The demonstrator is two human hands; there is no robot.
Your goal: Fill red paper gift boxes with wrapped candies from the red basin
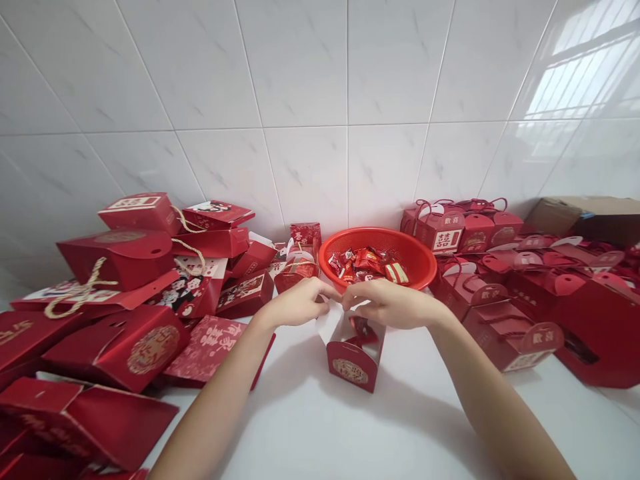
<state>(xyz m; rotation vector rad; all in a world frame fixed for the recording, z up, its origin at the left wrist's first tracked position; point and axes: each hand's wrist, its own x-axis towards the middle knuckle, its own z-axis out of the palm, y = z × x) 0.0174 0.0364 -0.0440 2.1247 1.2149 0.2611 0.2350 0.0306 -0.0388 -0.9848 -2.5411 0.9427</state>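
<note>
A small red gift box with a round gold emblem stands on the white table in front of me, its top open. Inside it a dark red wrapped piece shows in part. My left hand is closed at the raised white-lined flap on the box's left. From the right, my right hand reaches over the far top edge, its curled fingers closed on the box. Both sets of fingertips are close together and partly hidden. Just behind the hands sits a red plastic basket with wrapped candies.
Red gift boxes are piled on the left, some with rope handles. More red boxes stand in rows on the right. A brown cardboard box lies at the far right. A tiled wall rises behind the white table.
</note>
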